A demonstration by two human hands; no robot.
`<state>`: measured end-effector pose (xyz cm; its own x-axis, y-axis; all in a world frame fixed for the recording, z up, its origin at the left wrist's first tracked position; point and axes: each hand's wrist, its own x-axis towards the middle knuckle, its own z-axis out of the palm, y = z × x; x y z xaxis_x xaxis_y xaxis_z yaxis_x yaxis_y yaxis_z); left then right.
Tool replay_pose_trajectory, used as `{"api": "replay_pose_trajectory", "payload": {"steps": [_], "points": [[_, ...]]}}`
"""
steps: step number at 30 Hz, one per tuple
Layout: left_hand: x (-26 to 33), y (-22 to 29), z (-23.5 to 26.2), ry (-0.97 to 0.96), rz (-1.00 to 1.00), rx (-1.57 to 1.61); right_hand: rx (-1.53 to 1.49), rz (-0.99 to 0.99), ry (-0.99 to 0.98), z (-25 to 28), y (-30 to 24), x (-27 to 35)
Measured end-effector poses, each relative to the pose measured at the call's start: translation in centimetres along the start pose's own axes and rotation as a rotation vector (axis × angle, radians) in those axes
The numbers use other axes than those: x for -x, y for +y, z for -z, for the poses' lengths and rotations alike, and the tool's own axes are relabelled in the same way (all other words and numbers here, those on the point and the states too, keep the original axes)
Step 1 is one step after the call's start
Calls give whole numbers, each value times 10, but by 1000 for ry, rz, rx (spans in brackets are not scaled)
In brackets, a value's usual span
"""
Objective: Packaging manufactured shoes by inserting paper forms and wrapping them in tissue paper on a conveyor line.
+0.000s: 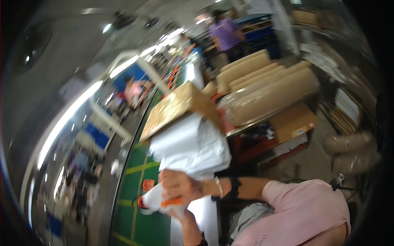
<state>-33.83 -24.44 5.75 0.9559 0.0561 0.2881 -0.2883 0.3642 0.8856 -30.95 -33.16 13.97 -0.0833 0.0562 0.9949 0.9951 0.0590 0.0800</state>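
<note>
The person's two hands meet low in the middle of the tilted, motion-blurred head view. The right hand (180, 186), coming in from the pink-sleeved arm with a wrist bracelet, is closed around the lower end of a bulky white plastic bag (191, 147), fingers wrapped over the gathered film. The left hand (182, 215) comes up from the lower edge and sits underneath the same bunch; it seems to be gripping too, though its fingers are mostly hidden and how tightly they curl cannot be told. Something white with orange parts (158, 201) pokes out to the left of the hands (a tool or a clip, too smeared to name). A flat brown cardboard sheet (174, 108) rests tilted on top of the bag, above the green conveyor belt (133, 192).

The risk, judging from this, lies in the cardboard: it sits loose and slanted on a soft bag held only at one end, so a quick swing could let it slide off onto the belt, or the slick film could slip through the grip.

Much is unclear. The bag's contents are hidden, the bench with stacked tan rolls (262, 82) is blurred, and distant workers are mere smudges.
</note>
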Motion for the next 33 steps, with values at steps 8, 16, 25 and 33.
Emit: {"api": "replay_pose_trajectory", "payload": {"steps": [8, 16, 25, 33], "points": [[55, 65, 32, 156, -346, -706, -447, -560, -137, -82, 19, -6], [78, 176, 139, 625, -289, -346, -570, -625, -540, -180, -5, 13], [168, 232, 302, 812, -137, -1050, -566, -798, -784, -279, -23, -7], [281, 191, 448, 945, 1184, -1389, -443, -850, -963, -295, 16, 65]]}}
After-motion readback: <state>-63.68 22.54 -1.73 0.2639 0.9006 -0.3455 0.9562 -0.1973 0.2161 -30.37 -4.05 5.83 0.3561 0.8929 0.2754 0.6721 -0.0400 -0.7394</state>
